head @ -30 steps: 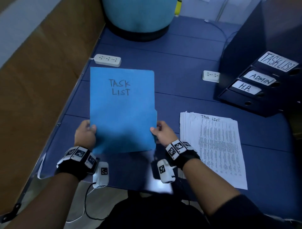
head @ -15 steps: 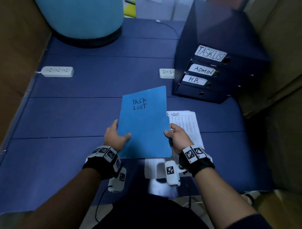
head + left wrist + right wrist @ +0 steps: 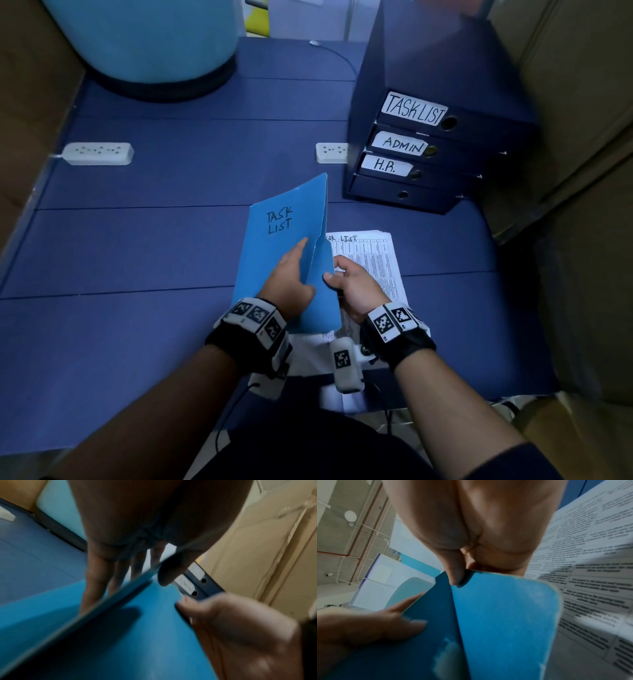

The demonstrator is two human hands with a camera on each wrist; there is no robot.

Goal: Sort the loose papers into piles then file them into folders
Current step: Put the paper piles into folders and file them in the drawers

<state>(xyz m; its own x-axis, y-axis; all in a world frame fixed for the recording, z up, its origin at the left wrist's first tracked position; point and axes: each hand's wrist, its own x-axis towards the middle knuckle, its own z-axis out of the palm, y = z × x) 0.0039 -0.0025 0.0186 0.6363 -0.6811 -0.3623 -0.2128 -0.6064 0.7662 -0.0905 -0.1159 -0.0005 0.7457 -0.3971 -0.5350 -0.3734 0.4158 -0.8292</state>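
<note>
Black wristbands [image 3: 251, 337] with checkered white marker blocks, dangling cables.

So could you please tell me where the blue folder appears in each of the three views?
Head: blue folder at centre, partly open.
Left wrist: lower left, filling the bottom.
Right wrist: bottom centre.
Shared landmark: the right hand pinching the folder's edge, seen in all three.

The light-blue card folder marked "TASK LIST" [image 3: 281, 260], previously held shut by its side edges, is now parted. The left hand [image 3: 291, 277] has shifted onto the front cover, thumb inside; the right hand [image 3: 356, 284] now pinches the rear flap.
</note>
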